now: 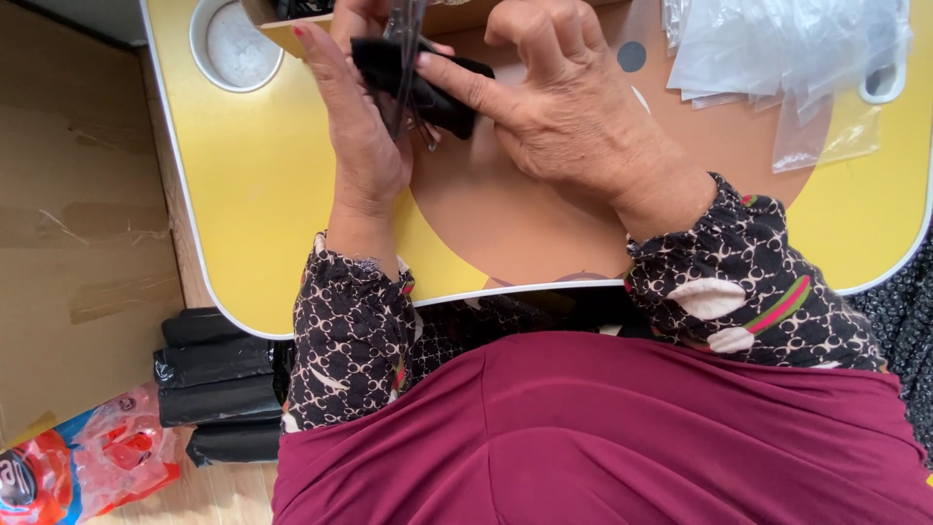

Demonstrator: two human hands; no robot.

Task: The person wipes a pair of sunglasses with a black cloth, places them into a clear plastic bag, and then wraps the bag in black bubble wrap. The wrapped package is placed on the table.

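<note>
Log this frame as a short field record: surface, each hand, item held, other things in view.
surface: yellow lap table with a brown rounded design in the middle
left hand: fingers curled round a black cloth piece
right hand: fingers pressing on the same black cloth piece
also held: a thin clear wrap around the cloth; its details are unclear
table top right: pile of clear plastic bags
table top left: round cup recess
floor left: black rolls, cardboard
</note>
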